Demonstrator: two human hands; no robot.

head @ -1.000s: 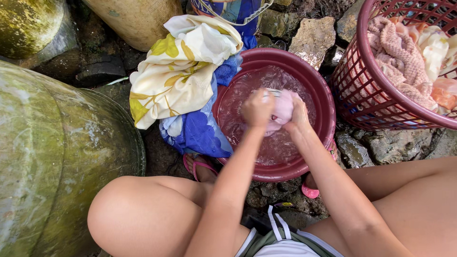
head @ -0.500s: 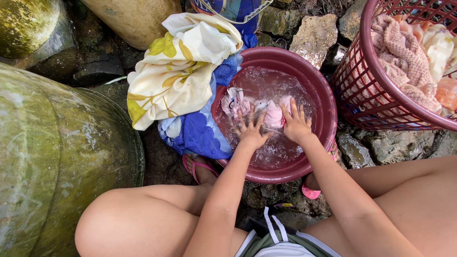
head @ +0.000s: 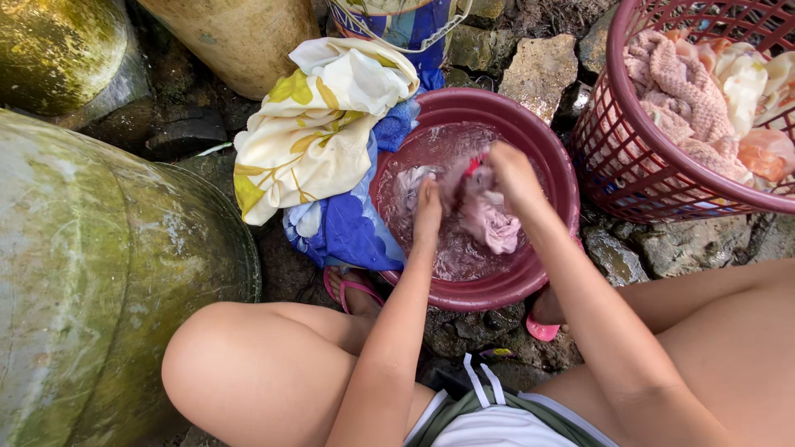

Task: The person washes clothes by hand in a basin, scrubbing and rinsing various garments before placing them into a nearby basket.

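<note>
Right hand (head: 507, 165) grips pink cloth (head: 490, 222), lifted over water in red basin (head: 553, 165). Left hand (head: 428, 204) in water; fingers unclear. Risk: basin sits on uneven rocks, hard scrubbing could tip it.

Soft, even daylight from above, bright without harsh sun. Shadows are faint; the darkest areas are gaps between the wet stones (head: 538, 74). Small highlights glint on the churned water in the maroon basin (head: 546, 265). The right hand (head: 507, 165) and the pink cloth (head: 493, 223) are smeared by motion blur, while the left hand (head: 428, 207) is somewhat sharper. The wide lens bends the mossy concrete cylinder (head: 99, 273) at the left edge.
</note>
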